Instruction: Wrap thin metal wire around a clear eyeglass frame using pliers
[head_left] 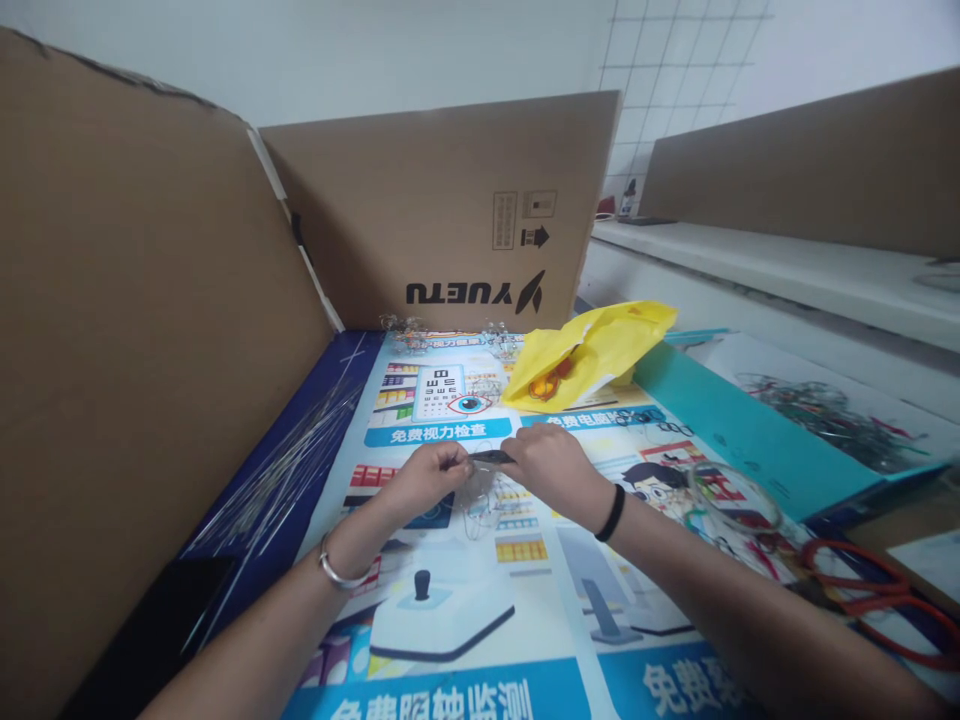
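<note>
My left hand (435,478) is closed in a pinch over the middle of the printed mat, at the end of a dark, slim metal tool (489,457). My right hand (553,462) is wrapped round the other end of that tool; its exact kind is hidden by the fingers. Thin clear wire (480,505) hangs in loose loops just below both hands, and some of it seems to run into the left fingertips. Beyond the right hand lies a yellow bag (600,345) with an orange thing (551,382) at its mouth.
Long thin wires (277,470) lie at the left, near a black flat object (165,610). Cardboard panels (442,210) stand at the left and back. On the right are a teal box (742,440) with tangled wires, a clear coil (731,500) and red-handled scissors (862,580).
</note>
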